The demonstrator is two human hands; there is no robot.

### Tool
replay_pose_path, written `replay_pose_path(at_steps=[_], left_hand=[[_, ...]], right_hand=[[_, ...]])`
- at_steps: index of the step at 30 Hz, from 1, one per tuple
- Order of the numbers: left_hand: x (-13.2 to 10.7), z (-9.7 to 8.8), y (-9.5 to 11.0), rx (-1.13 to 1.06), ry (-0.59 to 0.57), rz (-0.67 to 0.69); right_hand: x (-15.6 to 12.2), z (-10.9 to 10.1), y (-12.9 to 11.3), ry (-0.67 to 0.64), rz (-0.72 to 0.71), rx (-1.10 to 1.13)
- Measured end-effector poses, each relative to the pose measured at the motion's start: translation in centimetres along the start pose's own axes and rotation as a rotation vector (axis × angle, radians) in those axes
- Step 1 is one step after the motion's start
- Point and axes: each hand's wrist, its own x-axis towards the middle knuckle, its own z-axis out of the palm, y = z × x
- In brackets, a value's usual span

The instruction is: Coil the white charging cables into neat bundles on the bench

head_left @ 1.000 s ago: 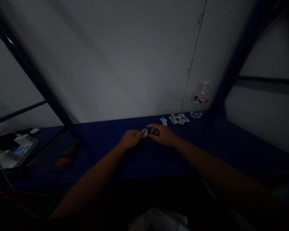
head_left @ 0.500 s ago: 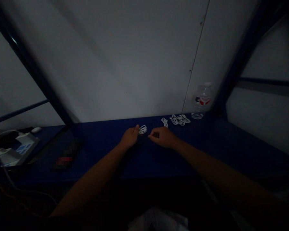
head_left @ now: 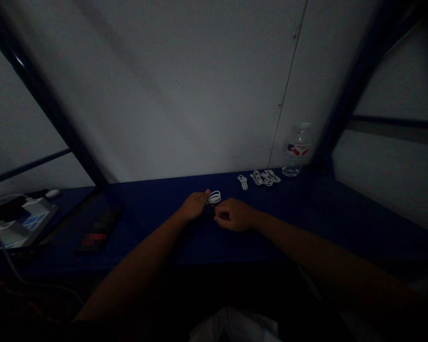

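Observation:
My left hand [head_left: 194,205] pinches a small coil of white cable [head_left: 214,196] just above the dark blue table [head_left: 157,223]. My right hand [head_left: 233,216] is closed into a loose fist right beside the coil, a little nearer to me; what its fingers hold is too dark to make out. Several more coiled white cables [head_left: 260,178] lie in a row farther back, near the wall.
A clear water bottle [head_left: 296,149] with a red label stands at the back right by a dark post. A dark flat object [head_left: 98,230] lies on the left of the table. White boxes and cords [head_left: 17,221] sit at the far left, with a small white object [head_left: 52,193] behind them.
My right hand has drawn back from the coil towards me and closed. My left hand stays pinched on the coil, which now shows wider loops.

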Motion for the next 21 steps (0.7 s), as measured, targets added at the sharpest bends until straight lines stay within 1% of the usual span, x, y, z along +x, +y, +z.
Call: replay_pose_path(at_steps=[1,2,5,6,7,8,12,14,16,18,19,21], left_hand=[[-0.2,-0.1,0.1,0.011,-0.039,0.03],[-0.3,-0.2,0.2,0.038,-0.078,0.066],[-1.0,-0.2,0.9,0.156,-0.183,0.19],[-1.2,-0.2,1.3,0.181,-0.217,0.23],[-1.5,-0.1,1.7,0.191,-0.253,0.262],[-1.7,0.0,2.1,0.189,-0.288,0.286],[-2.6,0.3,3.4,0.152,-0.435,0.305],[-2.9,0.3,3.8,0.162,-0.46,0.301],[-3.0,0.3,3.9,0.16,-0.471,0.308],[-3.0,0.3,4.0,0.139,-0.491,0.303],[-3.0,0.3,4.0,0.123,-0.497,0.295],[-2.8,0.3,3.9,0.082,-0.495,0.271]], right_hand=[[0.0,-0.2,0.0,0.03,0.004,-0.001],[0.0,-0.5,0.1,0.095,0.031,0.004],[0.2,-1.4,0.7,0.382,0.187,0.088],[0.3,-1.7,1.0,0.437,0.227,0.146],[0.4,-1.9,1.2,0.447,0.252,0.216],[0.5,-2.0,1.5,0.41,0.268,0.296],[0.4,-2.0,1.9,0.122,0.322,0.558],[0.2,-1.9,1.8,0.048,0.317,0.64],[0.0,-1.9,1.7,0.02,0.304,0.691],[-0.1,-2.0,1.6,0.024,0.29,0.695],[-0.1,-2.0,1.6,0.048,0.272,0.682],[0.0,-2.1,1.6,0.142,0.213,0.638]])
